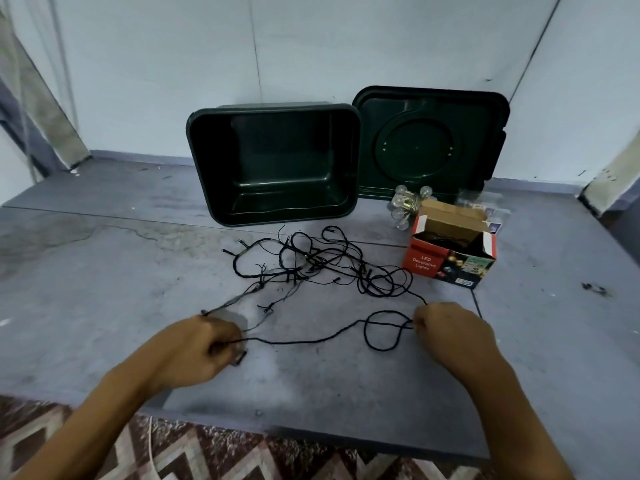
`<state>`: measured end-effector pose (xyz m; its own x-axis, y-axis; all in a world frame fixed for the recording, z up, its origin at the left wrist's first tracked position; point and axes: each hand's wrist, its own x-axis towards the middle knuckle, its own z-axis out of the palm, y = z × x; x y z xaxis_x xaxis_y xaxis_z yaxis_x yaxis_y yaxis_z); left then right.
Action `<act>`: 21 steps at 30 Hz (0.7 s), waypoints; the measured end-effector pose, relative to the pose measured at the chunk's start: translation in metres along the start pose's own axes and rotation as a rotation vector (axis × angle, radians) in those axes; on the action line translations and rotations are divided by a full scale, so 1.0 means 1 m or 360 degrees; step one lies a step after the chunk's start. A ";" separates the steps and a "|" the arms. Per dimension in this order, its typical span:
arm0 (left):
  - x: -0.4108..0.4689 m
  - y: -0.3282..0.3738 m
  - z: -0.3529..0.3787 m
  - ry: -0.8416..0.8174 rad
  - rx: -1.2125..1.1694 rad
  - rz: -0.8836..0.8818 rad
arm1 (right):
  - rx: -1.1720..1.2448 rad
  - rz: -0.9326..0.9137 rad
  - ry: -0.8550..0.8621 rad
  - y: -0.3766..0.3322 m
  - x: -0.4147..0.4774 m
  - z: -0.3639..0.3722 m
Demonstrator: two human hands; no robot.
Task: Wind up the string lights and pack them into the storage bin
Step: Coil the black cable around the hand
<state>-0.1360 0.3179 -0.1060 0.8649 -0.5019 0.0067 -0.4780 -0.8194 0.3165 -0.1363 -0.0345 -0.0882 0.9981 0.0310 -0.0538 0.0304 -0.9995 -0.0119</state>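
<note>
At the lower left, the left hand [204, 344] curls its fingers around the thin black string of lights [311, 259]. The string runs right to the right hand [446, 332], which pinches it. The rest lies tangled on the grey floor [104, 271] above both hands, below the open dark green plastic bin [277, 147].

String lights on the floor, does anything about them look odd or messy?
The black string lights lie in a loose tangle before the empty storage bin, not yet wound. The left hand and right hand each pinch one strand.
</note>
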 end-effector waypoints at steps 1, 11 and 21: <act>0.001 0.006 0.002 -0.0038 -0.0054 0.0015 | 0.0007 -0.0020 0.0005 -0.006 0.001 -0.001; 0.029 0.106 0.032 -0.0240 -0.0318 0.0287 | 0.0670 -0.0542 -0.0048 -0.109 0.007 -0.011; 0.026 0.112 0.044 -0.0117 -0.0325 0.0574 | 0.0446 -0.0770 -0.0608 -0.148 0.025 -0.003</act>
<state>-0.1738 0.2014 -0.1119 0.6309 -0.7711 0.0858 -0.7015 -0.5198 0.4876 -0.1154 0.1141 -0.0850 0.7849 0.5271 -0.3256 0.4024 -0.8333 -0.3791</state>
